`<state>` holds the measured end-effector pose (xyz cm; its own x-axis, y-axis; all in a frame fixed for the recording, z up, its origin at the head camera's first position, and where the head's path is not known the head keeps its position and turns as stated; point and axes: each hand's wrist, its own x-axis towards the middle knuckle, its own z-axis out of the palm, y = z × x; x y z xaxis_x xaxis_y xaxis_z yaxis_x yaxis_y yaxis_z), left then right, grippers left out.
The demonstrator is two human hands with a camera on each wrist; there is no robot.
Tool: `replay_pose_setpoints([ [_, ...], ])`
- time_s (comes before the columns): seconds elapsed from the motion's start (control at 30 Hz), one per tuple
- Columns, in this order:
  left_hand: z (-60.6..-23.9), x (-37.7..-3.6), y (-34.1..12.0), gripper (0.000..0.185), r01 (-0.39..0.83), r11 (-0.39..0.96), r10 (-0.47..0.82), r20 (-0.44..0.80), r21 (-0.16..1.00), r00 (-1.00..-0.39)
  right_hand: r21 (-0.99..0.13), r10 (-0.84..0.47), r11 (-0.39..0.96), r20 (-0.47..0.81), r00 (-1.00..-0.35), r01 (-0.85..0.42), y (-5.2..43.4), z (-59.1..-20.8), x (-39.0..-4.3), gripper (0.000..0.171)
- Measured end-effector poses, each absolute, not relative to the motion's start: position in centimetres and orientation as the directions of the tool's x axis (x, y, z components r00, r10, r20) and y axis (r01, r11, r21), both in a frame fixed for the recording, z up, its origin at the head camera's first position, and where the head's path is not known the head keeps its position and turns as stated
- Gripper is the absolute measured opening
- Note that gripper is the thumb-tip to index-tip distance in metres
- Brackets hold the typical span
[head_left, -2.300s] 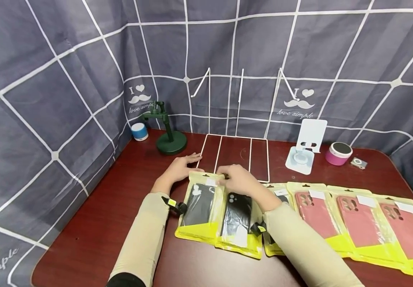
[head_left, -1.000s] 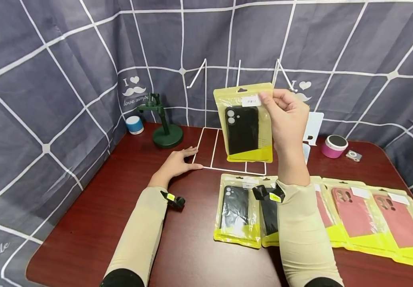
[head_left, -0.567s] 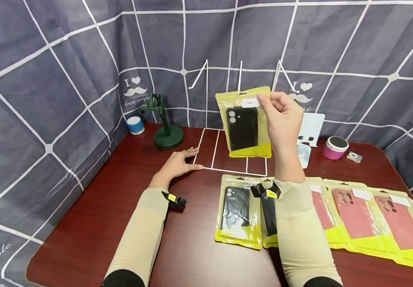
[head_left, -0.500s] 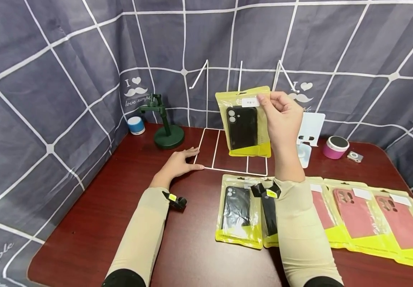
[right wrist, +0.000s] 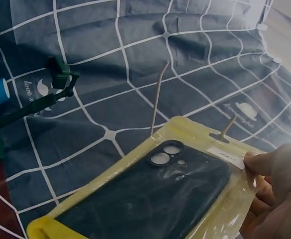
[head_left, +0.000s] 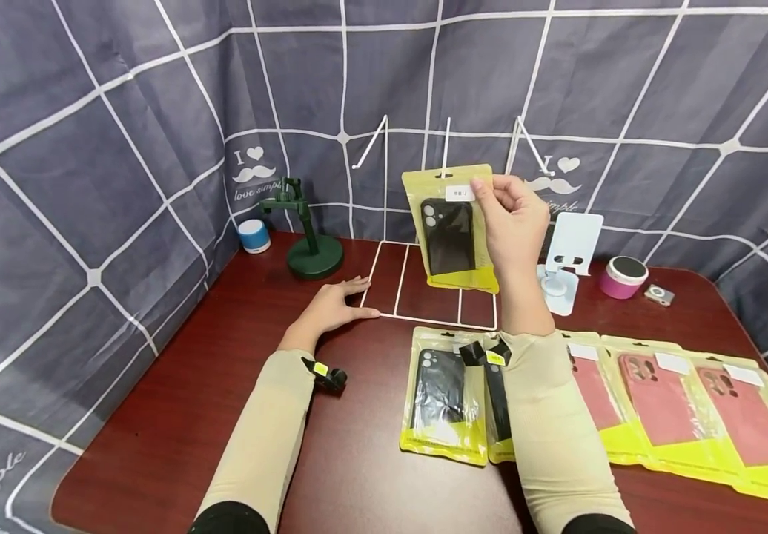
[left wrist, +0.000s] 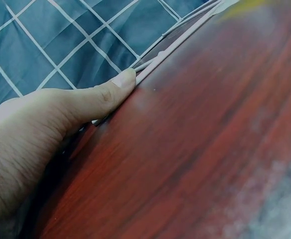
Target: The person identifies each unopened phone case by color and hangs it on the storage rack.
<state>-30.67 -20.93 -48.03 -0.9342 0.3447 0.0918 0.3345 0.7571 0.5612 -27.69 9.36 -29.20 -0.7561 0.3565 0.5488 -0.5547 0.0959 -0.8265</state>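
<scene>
Your right hand (head_left: 514, 226) holds a yellow packet with a black phone case (head_left: 452, 226) up in the air above the table, pinching it by the top right corner next to its white label, thumb in front and fingers curled behind. The packet hangs upright in front of the white wire rack (head_left: 434, 285), whose base frame lies flat on the red-brown table (head_left: 177, 415) and whose three prongs stick up against the grey checked cloth (head_left: 90, 148). Your left hand (head_left: 330, 308) lies flat on the table with its fingers straight and relaxed, gripping nothing; the fingertips touch the left edge of the rack's base. Below the raised packet, another black case packet (head_left: 440, 397) lies flat on the table, and just beside it a second one is partly hidden under your right sleeve. To the right of those, three red case packets (head_left: 671, 408) lie overlapping in a row. A green stand (head_left: 310, 248) sits near the rack's left.
</scene>
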Motion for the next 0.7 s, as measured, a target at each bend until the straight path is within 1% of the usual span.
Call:
replay_pose_setpoints([
  [0.13, -48.0, -30.6, -20.9, 0.093, 0.325, 0.761, 0.338, 0.085, 0.562, -0.937, -0.829, 0.346, 0.160, 0.555, -0.756, -0.536, 9.6, -29.4, -29.0, 0.020],
  [0.27, -47.7, -30.7, -20.8, 0.092, 0.333, 0.754, 0.331, 0.111, 0.566, -0.937, -0.830, 0.315, 0.223, 0.558, -0.768, -0.512, 10.0, -28.9, -30.7, 0.023],
  [0.43, -47.7, -30.5, -21.1, 0.092, 0.331, 0.755, 0.327, 0.113, 0.566, -0.938, -0.833, 0.273, 0.256, 0.550, -0.790, -0.491, 10.0, -28.7, -32.6, 0.021],
  [0.7, -48.0, -30.7, -20.9, 0.089, 0.339, 0.751, 0.336, 0.115, 0.566, -0.935, -0.846, 0.296, 0.320, 0.517, -0.803, -0.427, 10.4, -29.0, -35.4, 0.022],
])
